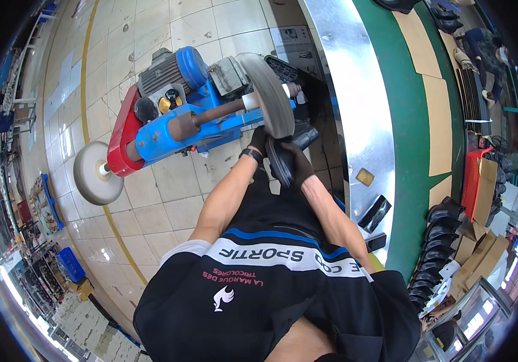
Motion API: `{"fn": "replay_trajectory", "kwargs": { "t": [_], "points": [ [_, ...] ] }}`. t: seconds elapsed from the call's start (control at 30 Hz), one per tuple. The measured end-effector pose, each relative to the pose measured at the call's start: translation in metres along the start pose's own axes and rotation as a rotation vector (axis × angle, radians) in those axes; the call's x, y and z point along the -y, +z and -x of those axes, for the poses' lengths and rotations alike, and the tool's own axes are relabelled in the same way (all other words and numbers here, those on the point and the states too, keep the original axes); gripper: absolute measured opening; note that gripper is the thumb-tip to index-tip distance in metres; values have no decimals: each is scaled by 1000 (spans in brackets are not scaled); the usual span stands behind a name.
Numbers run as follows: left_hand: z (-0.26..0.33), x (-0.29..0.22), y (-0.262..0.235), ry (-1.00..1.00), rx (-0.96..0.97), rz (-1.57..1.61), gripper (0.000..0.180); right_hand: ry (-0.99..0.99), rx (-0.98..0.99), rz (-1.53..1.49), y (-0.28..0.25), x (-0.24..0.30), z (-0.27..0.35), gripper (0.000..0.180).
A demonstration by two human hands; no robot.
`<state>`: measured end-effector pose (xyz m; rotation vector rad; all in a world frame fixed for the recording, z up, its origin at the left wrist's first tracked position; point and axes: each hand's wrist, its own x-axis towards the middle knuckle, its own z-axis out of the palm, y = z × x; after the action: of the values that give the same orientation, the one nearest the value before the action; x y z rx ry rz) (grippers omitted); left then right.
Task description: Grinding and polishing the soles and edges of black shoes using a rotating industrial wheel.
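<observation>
At lower left sits a blue bin (pixel 71 265), contents unclear to me. Mid-frame, my left hand (pixel 259 140) grips a black shoe (pixel 278 161), its long axis near-upright just below the grey buffing wheel (pixel 271 96); my right hand (pixel 300 166), equally near, clasps its other side. Rightward, cardboard (pixel 483 192) stands against a red crate (pixel 471 181).

Shoe (pixel 279 161) — smooth, softly glossy from where I stand; gloves (pixel 302 168) matt cloth; bench strip (pixel 361 84) bright metal; tiles (pixel 171 181) shiny.
</observation>
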<state>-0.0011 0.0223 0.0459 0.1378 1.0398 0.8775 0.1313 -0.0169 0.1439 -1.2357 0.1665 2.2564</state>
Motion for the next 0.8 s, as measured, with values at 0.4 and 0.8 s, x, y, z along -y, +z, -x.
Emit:
{"fn": "replay_trajectory", "kwargs": {
  "t": [0.4,0.8],
  "points": [
    [84,7,39,544,-586,-387,37,-671,-174,1229,18,-18,105,99],
    [37,5,-16,1100,299,-1728,38,-272,49,583,4,10,110,85]
  ]
}}
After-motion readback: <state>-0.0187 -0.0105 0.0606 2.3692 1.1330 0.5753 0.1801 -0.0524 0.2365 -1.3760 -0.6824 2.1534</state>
